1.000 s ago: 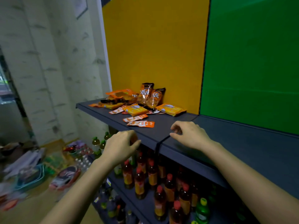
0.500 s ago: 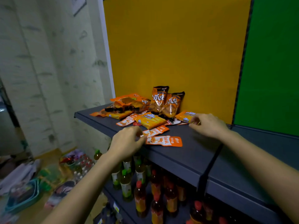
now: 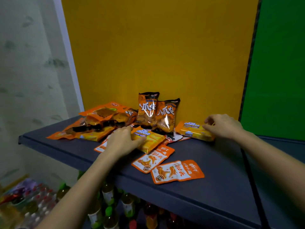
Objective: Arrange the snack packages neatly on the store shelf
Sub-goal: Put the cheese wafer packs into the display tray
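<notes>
Snack packages lie jumbled on a dark grey shelf (image 3: pixel 219 184). My left hand (image 3: pixel 121 142) clasps the left end of a yellow cheese wafer pack (image 3: pixel 152 140), thumb along its front side. My right hand (image 3: pixel 222 126) pinches the right end of a second yellow cheese wafer pack (image 3: pixel 191 132). Two orange chip bags (image 3: pixel 148 109) (image 3: pixel 167 114) stand upright against the yellow back panel. A heap of orange bags (image 3: pixel 102 119) lies at the left. Two flat orange-and-white sachets (image 3: pixel 152 159) (image 3: pixel 177 171) lie near the front edge.
A yellow panel (image 3: pixel 156 47) and a green panel (image 3: pixel 277 63) back the shelf. A dark seam (image 3: pixel 250 176) divides the shelf from the section to the right. Drink bottles (image 3: pixel 108 195) fill the shelf below. Packed goods (image 3: pixel 24 199) sit on the floor at lower left.
Both hands moved from the shelf's front edge back to the snack pile. The left now lies on one cheese wafer pack, the right on the other. The view came closer.
</notes>
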A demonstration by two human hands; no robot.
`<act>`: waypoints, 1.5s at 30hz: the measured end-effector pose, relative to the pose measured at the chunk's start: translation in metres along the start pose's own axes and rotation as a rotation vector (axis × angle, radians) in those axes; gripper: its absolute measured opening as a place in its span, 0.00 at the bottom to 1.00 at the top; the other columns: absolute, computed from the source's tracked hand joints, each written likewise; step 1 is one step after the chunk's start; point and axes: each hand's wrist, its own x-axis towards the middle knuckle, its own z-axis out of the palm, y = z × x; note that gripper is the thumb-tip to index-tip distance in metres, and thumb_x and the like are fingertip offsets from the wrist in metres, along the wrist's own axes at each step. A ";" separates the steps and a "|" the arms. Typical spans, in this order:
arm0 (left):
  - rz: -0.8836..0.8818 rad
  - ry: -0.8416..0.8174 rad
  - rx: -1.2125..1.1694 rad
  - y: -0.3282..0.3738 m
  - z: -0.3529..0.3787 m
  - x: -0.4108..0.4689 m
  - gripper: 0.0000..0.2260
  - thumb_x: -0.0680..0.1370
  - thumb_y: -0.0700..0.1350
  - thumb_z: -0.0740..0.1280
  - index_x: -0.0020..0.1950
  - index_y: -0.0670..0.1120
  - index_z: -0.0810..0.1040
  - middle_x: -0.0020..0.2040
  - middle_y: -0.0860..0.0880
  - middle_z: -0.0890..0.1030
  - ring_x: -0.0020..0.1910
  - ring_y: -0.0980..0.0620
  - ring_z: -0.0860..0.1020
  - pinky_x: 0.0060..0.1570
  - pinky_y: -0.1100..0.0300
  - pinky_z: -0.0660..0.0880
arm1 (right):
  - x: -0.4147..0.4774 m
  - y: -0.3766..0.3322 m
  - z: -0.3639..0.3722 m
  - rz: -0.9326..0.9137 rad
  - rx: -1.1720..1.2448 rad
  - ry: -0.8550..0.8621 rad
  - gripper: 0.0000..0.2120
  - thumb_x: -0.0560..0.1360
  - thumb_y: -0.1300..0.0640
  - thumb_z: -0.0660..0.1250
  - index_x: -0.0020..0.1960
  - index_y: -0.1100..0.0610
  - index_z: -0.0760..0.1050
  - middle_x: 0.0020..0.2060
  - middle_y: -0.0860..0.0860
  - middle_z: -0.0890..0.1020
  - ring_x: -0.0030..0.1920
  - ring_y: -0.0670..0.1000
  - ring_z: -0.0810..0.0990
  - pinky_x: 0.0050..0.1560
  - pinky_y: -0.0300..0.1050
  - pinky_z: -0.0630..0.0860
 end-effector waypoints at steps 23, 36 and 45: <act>0.249 -0.366 -0.154 -0.036 0.028 0.082 0.48 0.59 0.73 0.67 0.68 0.43 0.64 0.68 0.44 0.68 0.67 0.44 0.66 0.65 0.48 0.68 | 0.020 -0.044 0.057 0.724 0.443 0.060 0.42 0.62 0.36 0.73 0.66 0.62 0.70 0.64 0.59 0.75 0.62 0.60 0.75 0.57 0.50 0.73; 0.146 -0.575 -0.422 -0.045 0.018 0.102 0.42 0.61 0.61 0.76 0.66 0.43 0.64 0.62 0.46 0.73 0.56 0.48 0.75 0.49 0.57 0.73 | 0.008 -0.052 0.040 0.788 0.891 0.084 0.29 0.72 0.57 0.71 0.67 0.67 0.66 0.64 0.63 0.74 0.44 0.54 0.83 0.38 0.41 0.78; 0.174 -0.556 -0.835 -0.050 0.011 0.106 0.15 0.64 0.47 0.79 0.45 0.45 0.78 0.46 0.46 0.83 0.37 0.55 0.82 0.37 0.64 0.77 | -0.025 -0.049 0.019 0.778 1.009 0.262 0.13 0.74 0.61 0.68 0.57 0.62 0.73 0.33 0.54 0.76 0.21 0.47 0.78 0.21 0.35 0.72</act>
